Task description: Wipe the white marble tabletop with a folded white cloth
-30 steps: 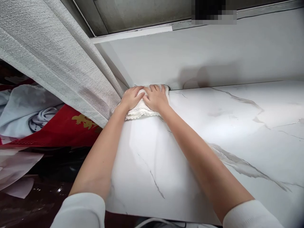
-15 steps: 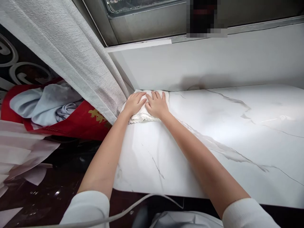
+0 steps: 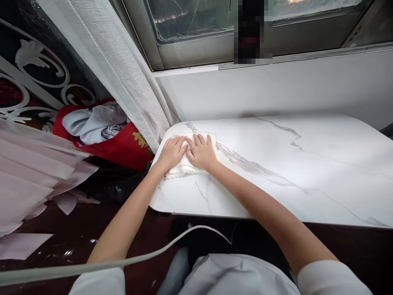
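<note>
Moved since earlier: both hands and the cloth have slid back from the far wall joint toward the near left corner of the desk; the window now shows above
Left hand (image 3: 172, 152): flat on the left half of the cloth, fingers spread and pointing away; the grip is open, pressing down, not closed around anything
Right hand (image 3: 201, 153): flat on the right half of the cloth, touching the left hand at the thumb side; the grip is open too, palm down
Cloth (image 3: 181, 169): folded white rag, lying on the desk (image 3: 291, 172) near its left edge, just beside the rounded far left corner, its near hem showing under the palms
Curtain (image 3: 129, 86): grey fabric hanging just beside the left edge of the desk, close to the left hand
Red bag (image 3: 123, 147): past the left edge, lower down, with grey clothing (image 3: 95, 123) bundled in it
Cable (image 3: 147, 256): pale cord crossing below the near edge of the desk, close to the left forearm
Risk, edge: the cloth sits close to the left edge, so a sideways push could carry it off the desk toward the red bag
Risk, curtain: a stroke to the left could catch the curtain hem and drag it under the cloth
Risk, bunching: with flat palms and no closed hold, the folded layers could slip apart and bunch up
Risk, cable: a drawn-back left elbow could snag the cord
</note>
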Available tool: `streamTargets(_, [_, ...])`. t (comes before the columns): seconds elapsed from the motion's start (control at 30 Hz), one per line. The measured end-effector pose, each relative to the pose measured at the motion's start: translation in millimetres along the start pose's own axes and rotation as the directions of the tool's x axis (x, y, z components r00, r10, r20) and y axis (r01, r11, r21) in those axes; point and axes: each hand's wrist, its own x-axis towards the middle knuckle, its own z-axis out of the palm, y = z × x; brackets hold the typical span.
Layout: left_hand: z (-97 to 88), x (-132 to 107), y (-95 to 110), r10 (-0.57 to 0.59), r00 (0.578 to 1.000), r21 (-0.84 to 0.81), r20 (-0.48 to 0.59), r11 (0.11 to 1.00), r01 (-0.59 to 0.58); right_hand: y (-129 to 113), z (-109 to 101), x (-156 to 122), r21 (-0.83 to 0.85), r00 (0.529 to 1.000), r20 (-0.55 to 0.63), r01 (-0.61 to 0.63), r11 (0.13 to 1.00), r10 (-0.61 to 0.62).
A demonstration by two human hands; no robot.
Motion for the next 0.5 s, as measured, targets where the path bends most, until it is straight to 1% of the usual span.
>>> streamTargets(0.17, [-10.3, -46.0, 15.9, -0.022, 1.0, 0.037, 0.012, 0.999, 0.022, -20.6, -6.8, -35.3, 0.007, 0.998, 0.016, 0.061, 0.998, -0.061])
streamTargets(0.3, [-17.6, -82.5, 27.7, -0.067, 0.998, 0.056, -0.015, 0.996, 0.067, -36.3, -13.1, -61.0, 0.025, 0.992, 0.02, 0.125, 0.992, -0.125])
streamTargets(0.5, [-24.9, -134.0, 44.9, -0.123, 0.992, 0.046, -0.031, 0.991, 0.124, -56.9, -22.6, -98.1, 0.075, 0.981, 0.045, 0.183, 0.98, -0.186])
